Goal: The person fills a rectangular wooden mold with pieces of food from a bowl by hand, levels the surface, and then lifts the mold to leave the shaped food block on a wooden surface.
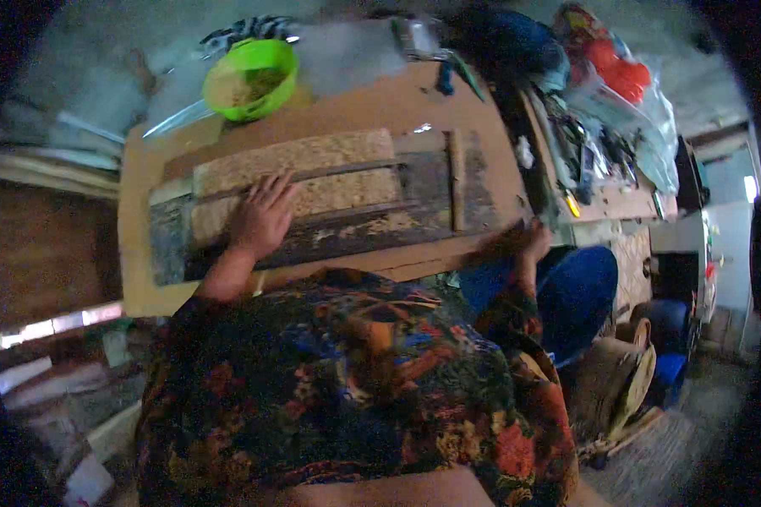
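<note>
My left hand (267, 215) lies with fingers spread on a dark strip between two speckled tan strips (342, 190), which look like a granular sheet. These lie on a dark, worn board (368, 229) on the table. Across the board's right part stands a narrow wooden bar (456, 180). My right hand (533, 239) is at the table's right front edge, blurred, beside a brown blurred shape; whether it holds anything cannot be made out.
A bright green bowl (250, 79) with brown contents stands at the back left of the table (488, 146). Right of it, a side table (599, 206) bears metal tools, a yellow-handled tool (572, 204) and plastic bags (663, 136). A woven bag (609, 380) stands at the lower right.
</note>
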The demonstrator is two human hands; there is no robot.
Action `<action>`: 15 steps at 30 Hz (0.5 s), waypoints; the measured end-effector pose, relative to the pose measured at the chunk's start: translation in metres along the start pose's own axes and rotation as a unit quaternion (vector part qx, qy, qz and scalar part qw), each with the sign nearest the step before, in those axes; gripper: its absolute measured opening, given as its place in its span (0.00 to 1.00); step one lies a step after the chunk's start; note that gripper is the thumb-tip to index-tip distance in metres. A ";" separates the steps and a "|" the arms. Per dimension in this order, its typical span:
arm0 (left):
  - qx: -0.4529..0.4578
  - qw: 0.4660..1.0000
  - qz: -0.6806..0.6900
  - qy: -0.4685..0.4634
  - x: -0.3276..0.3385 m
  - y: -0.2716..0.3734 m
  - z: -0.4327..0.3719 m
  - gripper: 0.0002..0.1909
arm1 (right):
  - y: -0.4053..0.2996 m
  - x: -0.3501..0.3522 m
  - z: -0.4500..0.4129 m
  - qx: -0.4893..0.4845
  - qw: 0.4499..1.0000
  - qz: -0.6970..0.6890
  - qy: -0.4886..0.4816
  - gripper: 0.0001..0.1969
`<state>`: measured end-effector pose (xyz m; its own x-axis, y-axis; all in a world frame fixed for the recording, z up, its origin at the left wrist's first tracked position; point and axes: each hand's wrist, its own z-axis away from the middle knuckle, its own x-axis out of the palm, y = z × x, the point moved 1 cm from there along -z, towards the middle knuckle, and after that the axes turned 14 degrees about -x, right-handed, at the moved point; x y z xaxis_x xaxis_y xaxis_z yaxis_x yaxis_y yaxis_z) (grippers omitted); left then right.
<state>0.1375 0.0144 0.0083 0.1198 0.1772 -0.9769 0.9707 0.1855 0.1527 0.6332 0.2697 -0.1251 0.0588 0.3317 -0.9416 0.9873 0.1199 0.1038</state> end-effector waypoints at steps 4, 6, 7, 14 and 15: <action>-0.026 0.999 0.028 -0.008 0.001 0.005 0.015 0.28 | -0.070 -0.105 -0.007 -0.067 0.941 -0.306 0.127 0.09; -0.031 0.999 0.027 -0.006 0.004 0.007 0.021 0.30 | -0.119 -0.129 -0.003 -0.047 0.751 -0.647 0.120 0.07; -0.016 0.999 0.035 -0.005 0.005 0.009 0.019 0.33 | -0.145 -0.138 -0.002 0.033 0.496 -0.866 0.061 0.07; -0.098 0.993 -0.027 -0.061 -0.010 -0.004 0.038 0.33 | -0.321 -0.187 0.036 -0.256 0.632 -0.725 -0.098 0.05; -0.128 0.982 -0.064 -0.122 -0.014 -0.008 0.042 0.31 | -0.337 -0.187 0.038 -0.406 0.704 -0.577 -0.081 0.06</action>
<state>0.1363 -0.0298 0.0142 0.0764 -0.0948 -0.9926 0.9003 0.4343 0.0278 0.2955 0.1317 0.0039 -0.6323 -0.5287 -0.5662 -0.0146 0.7389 -0.6737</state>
